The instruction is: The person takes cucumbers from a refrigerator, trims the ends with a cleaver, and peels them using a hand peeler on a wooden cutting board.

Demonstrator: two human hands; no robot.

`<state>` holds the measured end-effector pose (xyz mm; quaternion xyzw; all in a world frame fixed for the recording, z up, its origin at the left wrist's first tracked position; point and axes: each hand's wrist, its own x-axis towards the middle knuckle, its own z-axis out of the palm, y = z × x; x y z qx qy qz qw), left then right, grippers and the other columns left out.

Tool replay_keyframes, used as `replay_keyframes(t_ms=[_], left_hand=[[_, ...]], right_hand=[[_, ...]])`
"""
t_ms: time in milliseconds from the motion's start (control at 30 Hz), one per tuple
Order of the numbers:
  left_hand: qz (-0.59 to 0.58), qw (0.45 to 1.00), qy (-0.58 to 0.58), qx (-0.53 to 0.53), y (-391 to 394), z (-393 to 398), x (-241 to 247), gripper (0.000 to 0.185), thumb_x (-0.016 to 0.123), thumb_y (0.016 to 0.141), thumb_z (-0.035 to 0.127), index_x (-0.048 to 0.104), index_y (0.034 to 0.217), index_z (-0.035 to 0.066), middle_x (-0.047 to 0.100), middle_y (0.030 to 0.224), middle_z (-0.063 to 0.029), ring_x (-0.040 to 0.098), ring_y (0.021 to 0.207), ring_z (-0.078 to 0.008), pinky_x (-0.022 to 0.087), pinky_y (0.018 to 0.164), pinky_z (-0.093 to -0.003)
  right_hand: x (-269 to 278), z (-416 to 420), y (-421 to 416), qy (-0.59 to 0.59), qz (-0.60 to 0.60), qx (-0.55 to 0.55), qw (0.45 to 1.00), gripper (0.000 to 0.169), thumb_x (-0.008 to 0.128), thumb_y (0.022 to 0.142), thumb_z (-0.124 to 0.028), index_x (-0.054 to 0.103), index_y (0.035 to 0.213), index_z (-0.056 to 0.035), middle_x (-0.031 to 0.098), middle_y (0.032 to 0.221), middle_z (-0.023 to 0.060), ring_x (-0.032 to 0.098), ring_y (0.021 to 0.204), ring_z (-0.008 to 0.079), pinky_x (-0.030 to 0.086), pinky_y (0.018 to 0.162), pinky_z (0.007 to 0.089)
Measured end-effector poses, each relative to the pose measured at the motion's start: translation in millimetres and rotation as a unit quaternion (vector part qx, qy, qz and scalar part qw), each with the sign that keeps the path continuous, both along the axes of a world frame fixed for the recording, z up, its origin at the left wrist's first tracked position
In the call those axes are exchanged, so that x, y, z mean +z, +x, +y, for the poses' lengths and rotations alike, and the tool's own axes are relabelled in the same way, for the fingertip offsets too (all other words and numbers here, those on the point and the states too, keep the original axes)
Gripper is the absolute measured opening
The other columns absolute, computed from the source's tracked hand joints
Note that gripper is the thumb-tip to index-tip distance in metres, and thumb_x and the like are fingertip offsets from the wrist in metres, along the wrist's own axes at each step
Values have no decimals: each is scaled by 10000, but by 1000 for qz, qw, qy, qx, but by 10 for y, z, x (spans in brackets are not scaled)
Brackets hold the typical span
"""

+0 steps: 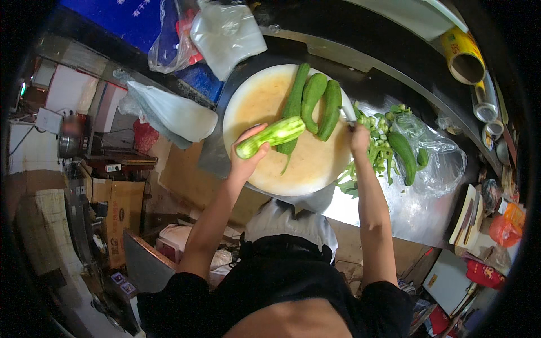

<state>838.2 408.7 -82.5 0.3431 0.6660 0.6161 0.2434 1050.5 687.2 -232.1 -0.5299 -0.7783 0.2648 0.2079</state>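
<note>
My left hand grips a peeled luffa gourd, pale green with lighter streaks, above a round cutting board. Beneath its far end lies a long dark green luffa, partly covered by the peeled one. Two more unpeeled luffas, one curved and one straighter, rest beside it on the board. At the board's right edge my right hand is closed around a small hand tool with a whitish part; its exact kind is hard to make out.
Right of the board, green trimmings lie on the metal counter beside another luffa and a clear plastic bag. Plastic bags sit behind the board. A cloth is at left, knives at far right.
</note>
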Motion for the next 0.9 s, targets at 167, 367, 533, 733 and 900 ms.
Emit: replay_keyframes(t_ms=[167,367,533,733,900], left_hand=[[-100,994,17,-32,95,178,-10,380,681,817,27,606,1186,-32,631,1173,-102,587,1042,-143,469,900,-268],[-67,977,-150,-134,476,530,72,335,708,799,120,657,1114,17,670,1090,-94,624,962,-150,494,860,-296],[199,946,-154,-204,785,805,-108,337,749,652,134,680,966,33,669,952,-176,641,880,-361,516,795,-417],[254,920,-169,-247,1044,910,19,353,780,652,135,687,979,38,672,949,-173,647,854,-360,523,744,-417],[107,943,-238,-208,821,864,210,265,739,713,124,705,966,50,698,906,-96,670,784,-193,525,706,-319]], right_hand=[[291,-122,801,164,-59,-212,962,420,661,830,-153,556,1231,-89,579,1142,174,626,838,367,504,699,456],[809,-917,905,-66,121,-173,975,460,437,1006,-388,629,877,10,596,646,179,550,562,281,430,564,420],[1713,-1732,540,-92,86,-34,992,250,569,941,-237,646,913,-1,645,746,175,622,615,346,470,563,404],[1406,-1392,834,-27,-175,-134,975,403,509,951,-432,641,795,-85,643,655,176,627,550,378,496,500,458],[931,-1118,1906,-303,213,-266,890,492,457,965,-433,679,806,-24,653,690,221,641,607,393,500,556,463]])
